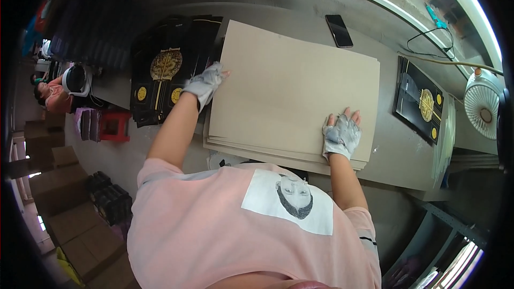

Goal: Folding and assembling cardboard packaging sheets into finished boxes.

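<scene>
A stack of large grey-beige cardboard sheets (289, 85) lies on the table in front of me, its lower sheets showing along the near edge. My left hand (206, 83), in a whitish glove with bare fingertips, rests at the stack's left edge with its fingers stretched onto the top sheet. Flat on the right part of that sheet lies my right hand (342, 135), gloved the same way, fingers spread. Neither hand visibly holds anything. Just left of the stack are black printed sheets (160, 83) with gold designs, partly behind my left forearm.
A phone (339, 31) lies beyond the stack. To the right are more black printed sheets (420, 99) and a small white fan (481, 106). A red stool (115, 126), cardboard boxes (80, 225) and a seated person (53, 96) are at the left.
</scene>
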The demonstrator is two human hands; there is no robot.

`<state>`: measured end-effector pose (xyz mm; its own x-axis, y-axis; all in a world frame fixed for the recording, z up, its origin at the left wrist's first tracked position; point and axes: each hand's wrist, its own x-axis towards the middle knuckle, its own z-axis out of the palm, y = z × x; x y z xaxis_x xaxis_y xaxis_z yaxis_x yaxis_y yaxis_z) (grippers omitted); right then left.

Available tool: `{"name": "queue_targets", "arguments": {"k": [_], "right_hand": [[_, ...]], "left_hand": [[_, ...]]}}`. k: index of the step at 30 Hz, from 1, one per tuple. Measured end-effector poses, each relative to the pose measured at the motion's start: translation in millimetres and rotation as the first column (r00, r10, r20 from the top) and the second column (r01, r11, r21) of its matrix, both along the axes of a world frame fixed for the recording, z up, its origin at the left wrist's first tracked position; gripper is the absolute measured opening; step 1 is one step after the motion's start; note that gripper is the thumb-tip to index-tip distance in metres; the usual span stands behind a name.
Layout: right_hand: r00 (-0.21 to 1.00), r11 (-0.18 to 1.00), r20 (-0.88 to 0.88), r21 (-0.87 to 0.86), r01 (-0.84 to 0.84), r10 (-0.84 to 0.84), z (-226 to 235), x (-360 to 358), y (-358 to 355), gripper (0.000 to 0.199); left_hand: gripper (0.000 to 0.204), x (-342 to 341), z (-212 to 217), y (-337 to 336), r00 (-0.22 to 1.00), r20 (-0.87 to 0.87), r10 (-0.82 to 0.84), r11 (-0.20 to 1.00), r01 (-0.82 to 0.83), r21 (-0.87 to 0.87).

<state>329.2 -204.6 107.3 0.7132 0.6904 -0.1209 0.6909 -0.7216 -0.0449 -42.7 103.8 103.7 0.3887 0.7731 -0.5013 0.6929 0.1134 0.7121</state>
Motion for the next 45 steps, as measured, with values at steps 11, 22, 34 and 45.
{"name": "queue_targets", "arguments": {"k": [11,22,34,45], "right_hand": [[0.727,0.725,-0.068,-0.057,-0.686,0.683,18.7,-2.5,5.0,0.075],[0.737,0.736,-0.054,-0.032,-0.676,0.674,14.4,-4.5,1.0,0.074],[0.672,0.943,-0.679,0.096,-0.318,0.296,3.7,-44.8,71.9,0.056],[0.657,0.894,-0.736,-0.173,-0.413,0.161,-5.0,-44.1,83.5,0.059]], "left_hand": [[0.061,34.0,32.9,-93.4,0.649,0.755,0.093,0.994,-0.104,-0.033],[0.077,168.2,37.7,-162.6,0.784,-0.523,-0.335,0.574,0.610,0.546],[0.079,162.3,-14.8,-152.1,0.859,-0.448,-0.246,0.536,0.506,0.676],[0.076,165.5,-44.1,-49.0,0.951,-0.264,-0.160,0.479,0.309,0.822]]}}
